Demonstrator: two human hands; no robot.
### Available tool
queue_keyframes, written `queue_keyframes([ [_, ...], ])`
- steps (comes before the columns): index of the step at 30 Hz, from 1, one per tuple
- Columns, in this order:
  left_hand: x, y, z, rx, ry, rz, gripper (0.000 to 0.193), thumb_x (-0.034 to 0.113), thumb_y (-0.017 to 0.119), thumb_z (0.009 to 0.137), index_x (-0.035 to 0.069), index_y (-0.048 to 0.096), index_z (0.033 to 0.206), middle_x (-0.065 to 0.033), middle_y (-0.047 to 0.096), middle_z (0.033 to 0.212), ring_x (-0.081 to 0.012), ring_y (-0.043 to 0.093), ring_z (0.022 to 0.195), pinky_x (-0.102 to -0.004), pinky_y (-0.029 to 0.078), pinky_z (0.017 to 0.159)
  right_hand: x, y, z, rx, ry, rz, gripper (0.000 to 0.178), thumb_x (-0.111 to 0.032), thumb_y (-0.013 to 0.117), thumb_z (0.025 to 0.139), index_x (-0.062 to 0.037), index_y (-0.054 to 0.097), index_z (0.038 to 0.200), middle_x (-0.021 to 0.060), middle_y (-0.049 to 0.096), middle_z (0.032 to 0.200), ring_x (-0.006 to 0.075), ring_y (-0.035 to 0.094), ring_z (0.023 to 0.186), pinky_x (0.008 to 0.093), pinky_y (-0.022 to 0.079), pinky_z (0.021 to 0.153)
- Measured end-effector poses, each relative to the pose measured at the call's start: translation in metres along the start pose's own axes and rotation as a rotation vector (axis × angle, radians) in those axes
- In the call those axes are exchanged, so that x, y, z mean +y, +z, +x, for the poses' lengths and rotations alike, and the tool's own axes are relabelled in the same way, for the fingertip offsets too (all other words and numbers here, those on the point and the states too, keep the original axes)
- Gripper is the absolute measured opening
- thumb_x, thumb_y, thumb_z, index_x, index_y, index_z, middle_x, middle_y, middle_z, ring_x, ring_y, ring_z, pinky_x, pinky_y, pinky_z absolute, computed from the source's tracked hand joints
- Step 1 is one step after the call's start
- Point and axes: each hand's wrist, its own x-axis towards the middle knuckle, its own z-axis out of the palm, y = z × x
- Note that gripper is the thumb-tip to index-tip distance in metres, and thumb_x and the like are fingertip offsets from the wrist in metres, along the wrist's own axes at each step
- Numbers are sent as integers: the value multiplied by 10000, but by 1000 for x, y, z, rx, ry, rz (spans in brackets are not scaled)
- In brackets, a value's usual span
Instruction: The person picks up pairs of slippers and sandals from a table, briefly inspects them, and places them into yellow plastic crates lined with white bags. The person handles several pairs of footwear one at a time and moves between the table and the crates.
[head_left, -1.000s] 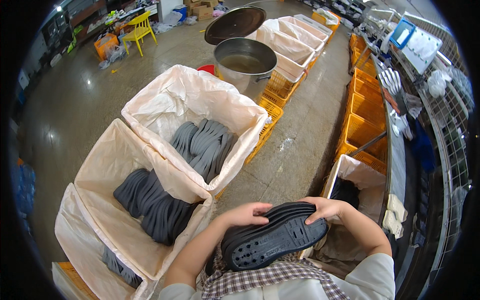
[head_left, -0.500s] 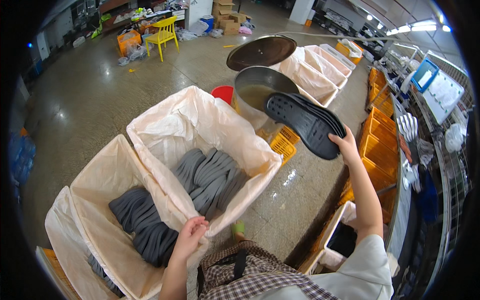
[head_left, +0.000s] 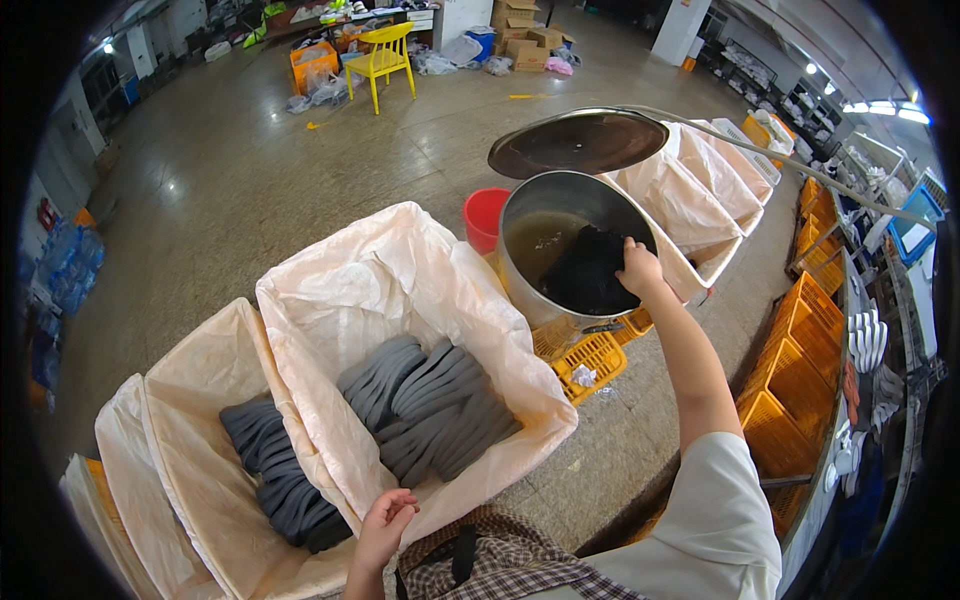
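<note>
You see brown cardboard boxes (head_left: 530, 35) stacked far at the top, and packs of blue bottles (head_left: 62, 270) at the far left wall.

1. Right arm: extended forward and up from the lower right of the view, elbow nearly straight. The upper arm is covered by a short white sleeve; the forearm is bare.
2. Right hand (head_left: 640, 268): at full reach, back of the hand toward the camera, wrist bent slightly downward. The fingers are curled closed in a grip and mostly hidden behind the knuckles.
3. Left arm: only a short section of bare forearm shows, rising from the lower edge, held close to the body.
4. Left hand (head_left: 384, 528): low and near the torso, fingers (head_left: 402, 503) loosely bent, pointing forward and slightly right. Whether they grip anything cannot be determined.
</note>
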Motion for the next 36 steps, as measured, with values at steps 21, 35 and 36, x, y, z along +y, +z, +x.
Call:
queue_keyframes([
  [21,-9,21,19,168,-76,-35,270,74,532,890,31,496,1154,-65,602,1023,-163,595,905,-263,447,752,-42,82,82,-238,-311,-215,722,-131,672,715,6,338,1341,200,531,1183,308,586,1030,364,503,847],
  [35,-20,15,7,210,-128,-20,242,78,541,893,41,504,1130,-62,609,1012,-164,603,901,-266,458,749,-55,96,76,-209,-371,-248,573,-73,554,794,2,367,1331,182,538,1188,300,605,1011,358,512,825],
  [36,-21,15,6,201,-111,-22,240,78,539,894,40,505,1129,-62,610,1010,-164,604,900,-267,459,749,-55,96,74,-201,-385,-244,599,-73,574,772,4,366,1328,186,541,1174,304,607,996,364,512,818],
])
